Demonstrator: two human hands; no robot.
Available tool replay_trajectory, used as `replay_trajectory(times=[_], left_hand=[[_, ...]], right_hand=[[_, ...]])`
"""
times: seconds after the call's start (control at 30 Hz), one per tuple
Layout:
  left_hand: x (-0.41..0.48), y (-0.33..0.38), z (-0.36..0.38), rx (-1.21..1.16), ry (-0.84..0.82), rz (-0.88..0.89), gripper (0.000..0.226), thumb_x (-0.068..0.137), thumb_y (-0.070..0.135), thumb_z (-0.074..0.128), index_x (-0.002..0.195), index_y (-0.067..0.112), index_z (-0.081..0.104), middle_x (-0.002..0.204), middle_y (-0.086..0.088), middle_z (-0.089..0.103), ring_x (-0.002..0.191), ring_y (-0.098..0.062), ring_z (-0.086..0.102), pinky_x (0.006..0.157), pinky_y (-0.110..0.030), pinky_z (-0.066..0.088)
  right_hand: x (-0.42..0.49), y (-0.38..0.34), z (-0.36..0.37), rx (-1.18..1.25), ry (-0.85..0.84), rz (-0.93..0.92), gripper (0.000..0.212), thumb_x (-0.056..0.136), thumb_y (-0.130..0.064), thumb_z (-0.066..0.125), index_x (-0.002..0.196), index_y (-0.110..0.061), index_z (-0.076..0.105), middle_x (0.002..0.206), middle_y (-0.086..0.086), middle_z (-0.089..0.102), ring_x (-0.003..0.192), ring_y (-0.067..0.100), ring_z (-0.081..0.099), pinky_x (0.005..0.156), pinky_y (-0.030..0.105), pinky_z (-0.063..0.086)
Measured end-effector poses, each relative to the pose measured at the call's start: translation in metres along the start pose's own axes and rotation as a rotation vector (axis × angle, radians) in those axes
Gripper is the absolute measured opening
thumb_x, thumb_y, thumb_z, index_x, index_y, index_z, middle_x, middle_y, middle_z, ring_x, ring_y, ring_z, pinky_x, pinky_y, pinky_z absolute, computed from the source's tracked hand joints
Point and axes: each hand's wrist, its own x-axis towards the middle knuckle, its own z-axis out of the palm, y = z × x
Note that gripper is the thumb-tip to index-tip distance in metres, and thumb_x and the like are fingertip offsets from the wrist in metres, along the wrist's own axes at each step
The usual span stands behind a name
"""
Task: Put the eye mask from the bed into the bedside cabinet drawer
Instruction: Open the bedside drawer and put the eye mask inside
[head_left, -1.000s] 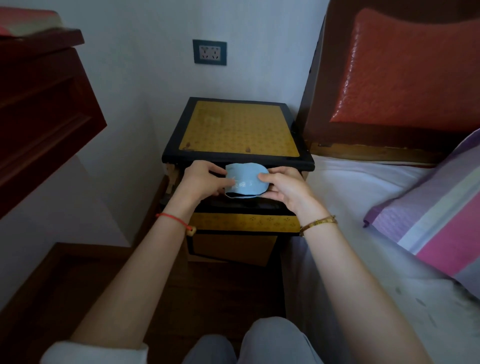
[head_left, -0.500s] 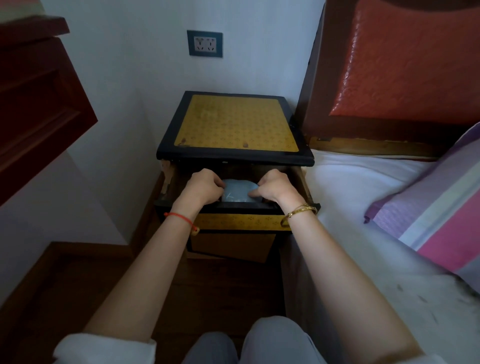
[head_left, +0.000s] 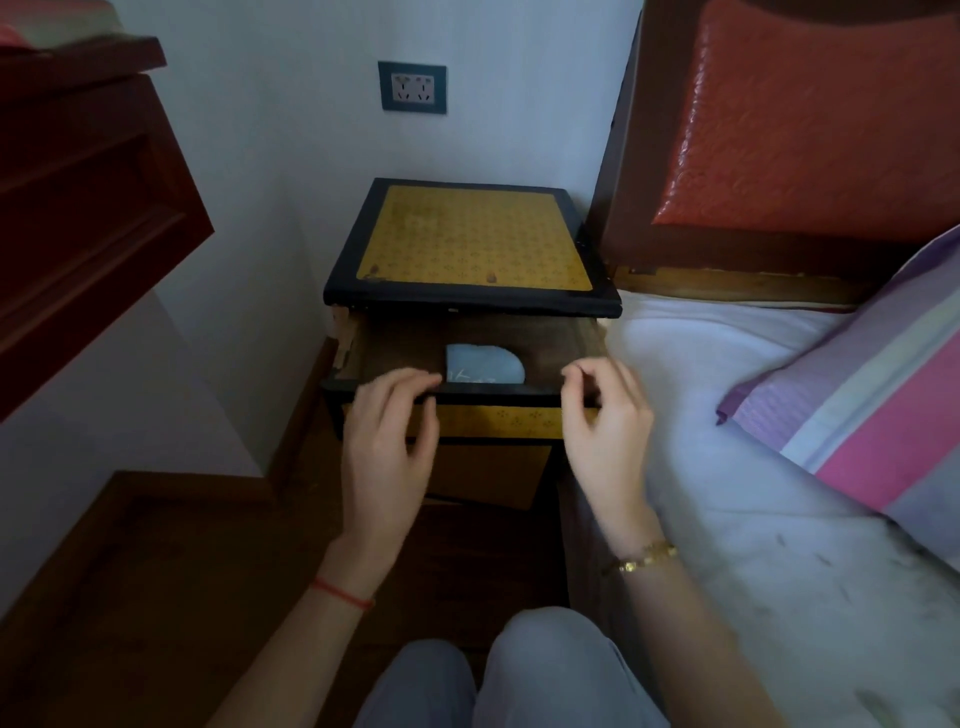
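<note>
The light blue eye mask (head_left: 483, 364) lies flat inside the pulled-out drawer (head_left: 498, 418) of the bedside cabinet (head_left: 470, 241), which has a yellow patterned top with a black frame. My left hand (head_left: 387, 441) hovers in front of the drawer's front edge on the left, fingers loosely spread and holding nothing. In front of the drawer's right end my right hand (head_left: 605, 421) floats with curled fingers, also holding nothing. Neither hand touches the mask.
The bed with a white sheet (head_left: 727, 441) and a striped pink and purple pillow (head_left: 878, 395) lies to the right, under a red padded headboard (head_left: 810, 119). A dark red wooden unit (head_left: 78, 208) juts out at the left. My knees (head_left: 519, 675) are at the bottom.
Both hands lowered the eye mask into the drawer, let go of it and drew back towards me. The mask now rests in the drawer.
</note>
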Motion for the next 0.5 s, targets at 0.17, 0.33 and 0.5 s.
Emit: replay_trajectory(times=[0.17, 0.33, 0.5], left_hand=[[-0.039, 0.004, 0.015, 0.098, -0.137, -0.073, 0.050, 0.094, 0.014, 0.060, 0.143, 0.008, 0.052, 0.148, -0.011, 0.051, 0.141, -0.021, 0.045, 0.115, -0.042, 0.043], [-0.046, 0.009, 0.021, 0.050, -0.215, -0.136, 0.065, 0.098, 0.006, 0.054, 0.156, 0.008, 0.025, 0.165, -0.009, 0.023, 0.143, -0.028, 0.046, 0.101, -0.044, 0.055], [-0.038, 0.011, 0.025, 0.111, -0.249, -0.161, 0.065, 0.100, 0.005, 0.050, 0.158, 0.007, 0.021, 0.167, -0.008, 0.018, 0.102, -0.016, 0.067, 0.077, -0.027, 0.060]], right_hand=[[-0.045, 0.013, -0.007, 0.037, -0.095, -0.037, 0.025, 0.097, -0.018, 0.051, 0.103, -0.008, 0.073, 0.100, 0.003, 0.074, 0.096, 0.011, 0.066, 0.085, 0.029, 0.054], [-0.056, 0.016, -0.003, 0.039, -0.161, -0.038, 0.030, 0.098, -0.017, 0.052, 0.119, -0.007, 0.070, 0.122, 0.007, 0.071, 0.118, 0.011, 0.064, 0.102, 0.025, 0.050], [-0.050, 0.013, 0.002, 0.007, -0.160, -0.003, 0.033, 0.098, -0.020, 0.049, 0.123, -0.009, 0.068, 0.126, 0.006, 0.069, 0.122, 0.010, 0.061, 0.105, 0.018, 0.044]])
